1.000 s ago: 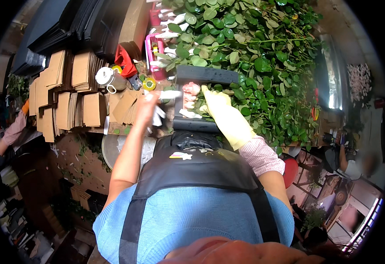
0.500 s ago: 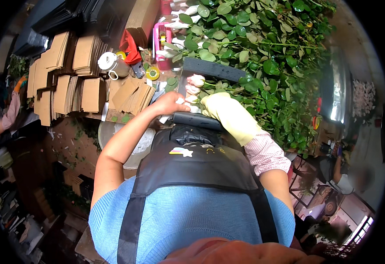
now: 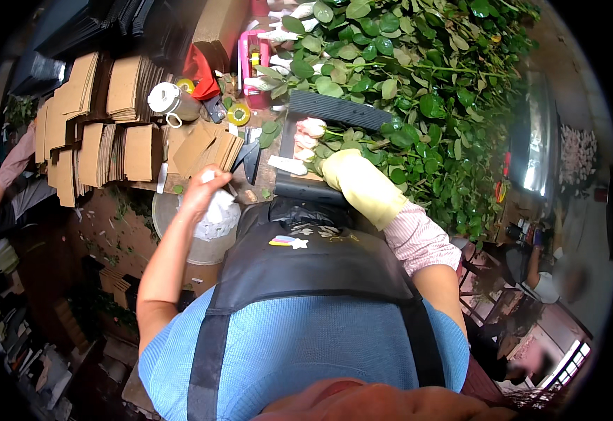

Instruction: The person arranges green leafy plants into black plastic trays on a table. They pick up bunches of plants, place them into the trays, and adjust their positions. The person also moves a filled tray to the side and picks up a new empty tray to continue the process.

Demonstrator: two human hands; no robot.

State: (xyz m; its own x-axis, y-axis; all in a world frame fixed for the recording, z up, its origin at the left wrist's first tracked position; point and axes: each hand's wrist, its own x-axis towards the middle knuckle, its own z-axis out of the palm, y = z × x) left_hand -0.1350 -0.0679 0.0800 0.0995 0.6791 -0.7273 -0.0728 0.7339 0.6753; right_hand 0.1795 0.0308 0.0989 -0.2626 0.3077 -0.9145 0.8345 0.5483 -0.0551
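My bare left hand is closed on a crumpled white wrapper, held over a round bin with white scraps in it. My right hand, in a pale yellow glove, is closed beside a rose with a white-covered head. That rose's stem end runs into the glove, where my fingertips are partly hidden. Just beyond it, several pale pink roses lie in a row with their heads to the left. They rest between a black ribbed bar and a nearer black padded edge.
Leafy rose stems are heaped along the right side of the table. To the left stand stacks of cardboard pieces, a white-lidded cup, a yellow tape roll and a pink tape dispenser. Other people are at both sides.
My left hand has moved left and nearer, from the rose heads to over the bin, carrying the white wrapper. My gloved right hand has stayed almost in place.
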